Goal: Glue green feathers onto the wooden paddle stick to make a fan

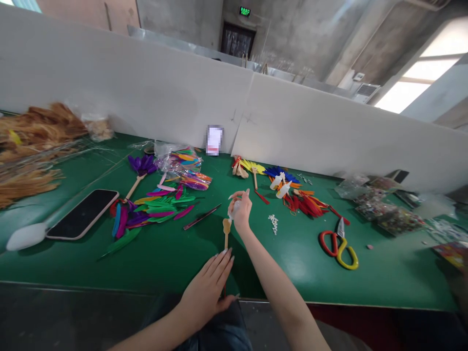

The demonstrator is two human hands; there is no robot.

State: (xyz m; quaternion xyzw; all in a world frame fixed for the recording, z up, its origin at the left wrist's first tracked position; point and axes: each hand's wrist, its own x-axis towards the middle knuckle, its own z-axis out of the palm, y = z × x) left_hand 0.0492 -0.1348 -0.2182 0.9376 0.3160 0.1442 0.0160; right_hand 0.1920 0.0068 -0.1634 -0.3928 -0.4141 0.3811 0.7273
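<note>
A small wooden piece with a wide top and a thin handle point(226, 227) lies on the green table point(292, 273) in front of me. My left hand point(210, 282) lies over its lower end near the table's front edge, fingers stretched out flat. Above the wide top, my right hand point(241, 209) is closed around a small white bottle point(236, 208), its tip pointing down at the wood. Most of the bottle is hidden by the fingers.
Colourful feathers point(161, 207), a purple feather fan point(142, 165), a phone point(86, 214) and tweezers point(202, 217) are left. White beads point(273, 224), red feathers point(310, 204), glue bottles point(283, 189) and scissors point(340, 246) are right. A white partition point(164, 92) stands behind.
</note>
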